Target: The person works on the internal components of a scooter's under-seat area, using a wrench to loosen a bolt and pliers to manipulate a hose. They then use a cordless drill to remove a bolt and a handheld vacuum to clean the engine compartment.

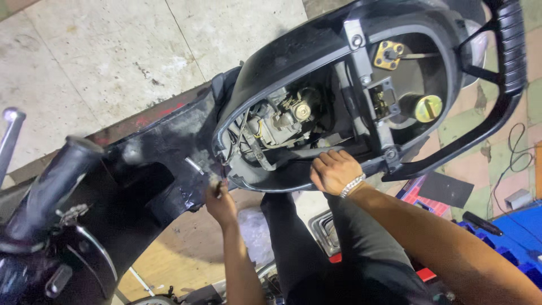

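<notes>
A black scooter (164, 141) stands with its seat off, so the under-seat bay lies bare. Inside the bay sits a metal carburettor (285, 121) amid hoses and wires. My left hand (221, 204) is closed around a small thin tool (217, 190), whose tip touches the front lower edge of the bay's rim. My right hand (334, 170), with a metal bracelet on the wrist, grips the near edge of the rim (282, 183), fingers curled over it. What the tool tip meets is too small to make out.
A brass fuel cap (428, 107) and a metal cross brace (367, 79) sit in the rear of the bay. The black grab rail (511, 51) curves at right. A handlebar grip (53, 181) is at left. Blue trays (522, 234) and a cable (516, 152) lie on the tiled floor.
</notes>
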